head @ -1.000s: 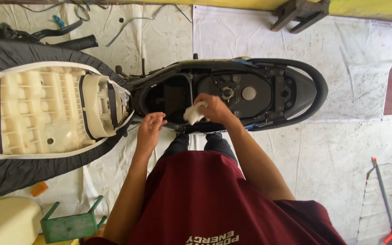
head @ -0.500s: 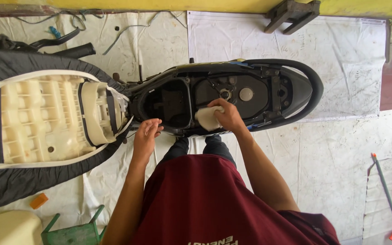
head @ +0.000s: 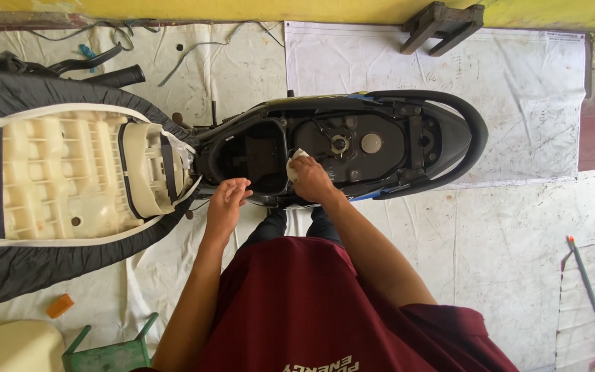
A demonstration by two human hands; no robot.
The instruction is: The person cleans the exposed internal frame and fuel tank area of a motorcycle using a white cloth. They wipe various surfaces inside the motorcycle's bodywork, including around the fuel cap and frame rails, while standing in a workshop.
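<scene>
The right hand (head: 311, 178) holds a small white cloth (head: 295, 163), the fingers closed over it so that only a corner shows, and presses it on the inner edge of the scooter's open underseat bay (head: 352, 141), just at the wall between the deep storage box (head: 253, 155) on the left and the shallow tank area on the right. Half a second ago the cloth lay more open and a little nearer and to the right on the rim; a second ago it was bunched at the near rim — so the hand has moved leftward and farther in, and the wiping seems to go along the frame toward the storage box. The left hand (head: 227, 201) has hardly changed: it rests on the near edge of the bay with the fingers bent, gripping nothing that I can see. The raised seat (head: 70, 179), with its cream plastic underside, stands at the left. Under the scooter lie large white printed sheets (head: 518, 69) — their print is too faint to read. Near left, a small orange block (head: 59, 305) lies by a green metal stool (head: 108, 351).
</scene>
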